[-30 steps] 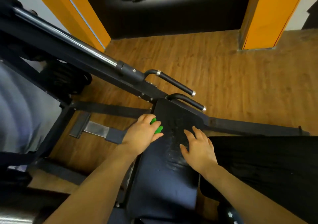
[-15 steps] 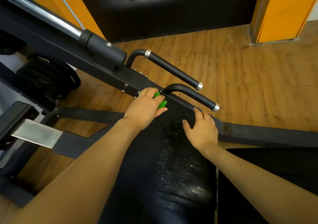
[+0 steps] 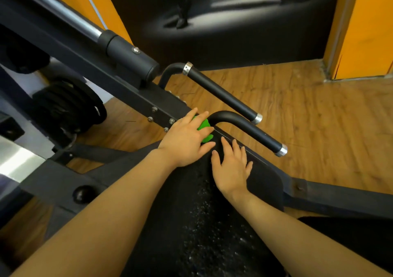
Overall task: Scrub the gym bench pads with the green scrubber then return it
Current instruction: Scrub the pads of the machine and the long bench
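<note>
A black gym bench pad [image 3: 197, 223] runs from the bottom of the view up to the machine's handles, and its middle is speckled with wet foam. My left hand [image 3: 187, 140] presses the green scrubber [image 3: 204, 128] onto the pad's far end, just below the lower handle; only a small part of the scrubber shows between my fingers. My right hand [image 3: 231, 168] lies flat on the pad right beside the left hand, fingers spread, holding nothing.
Two black handles with chrome end caps [image 3: 225, 96] [image 3: 251, 130] jut out over the pad's far end. The machine's black frame and chrome bar [image 3: 89, 43] cross at the left, with stacked weight plates [image 3: 66, 106] below. Wooden floor [image 3: 319, 128] lies to the right.
My head has moved closer to the pad's far end. The left hand pushed the scrubber farther up toward the lower handle, and the right hand slid left to lie beside it.
</note>
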{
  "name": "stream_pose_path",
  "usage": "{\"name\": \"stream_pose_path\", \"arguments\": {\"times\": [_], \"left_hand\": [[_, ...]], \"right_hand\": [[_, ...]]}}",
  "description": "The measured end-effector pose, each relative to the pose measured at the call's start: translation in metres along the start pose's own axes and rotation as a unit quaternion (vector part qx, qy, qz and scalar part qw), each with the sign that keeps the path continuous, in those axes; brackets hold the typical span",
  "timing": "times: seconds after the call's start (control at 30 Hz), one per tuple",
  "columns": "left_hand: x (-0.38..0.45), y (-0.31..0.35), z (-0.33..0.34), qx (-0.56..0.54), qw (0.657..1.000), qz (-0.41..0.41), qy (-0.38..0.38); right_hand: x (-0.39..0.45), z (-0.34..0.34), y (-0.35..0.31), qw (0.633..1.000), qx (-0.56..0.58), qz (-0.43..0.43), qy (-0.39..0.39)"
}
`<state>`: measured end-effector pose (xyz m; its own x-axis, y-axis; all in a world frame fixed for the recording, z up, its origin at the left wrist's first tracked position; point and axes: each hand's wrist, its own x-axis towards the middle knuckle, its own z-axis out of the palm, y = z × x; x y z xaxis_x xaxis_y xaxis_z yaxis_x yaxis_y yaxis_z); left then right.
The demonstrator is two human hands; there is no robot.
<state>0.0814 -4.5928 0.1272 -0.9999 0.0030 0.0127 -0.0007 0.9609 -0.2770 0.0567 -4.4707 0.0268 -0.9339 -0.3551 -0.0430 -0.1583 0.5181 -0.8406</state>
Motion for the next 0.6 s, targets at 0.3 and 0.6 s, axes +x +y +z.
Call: {"name": "stream_pose_path", "arguments": {"times": [0.3,0.6], "left_hand": [[0.017,-0.004,0.008,0.024,0.999,-0.025,0.004],[0.026,-0.005,0.006,0.026,1.0,0.002,-0.014]], "right_hand": [[-0.001,0.006,0.008,1.0,-0.021,-0.012,0.012],[-0.001,0.008,0.011,0.999,-0.024,-0.004,0.028]]}}
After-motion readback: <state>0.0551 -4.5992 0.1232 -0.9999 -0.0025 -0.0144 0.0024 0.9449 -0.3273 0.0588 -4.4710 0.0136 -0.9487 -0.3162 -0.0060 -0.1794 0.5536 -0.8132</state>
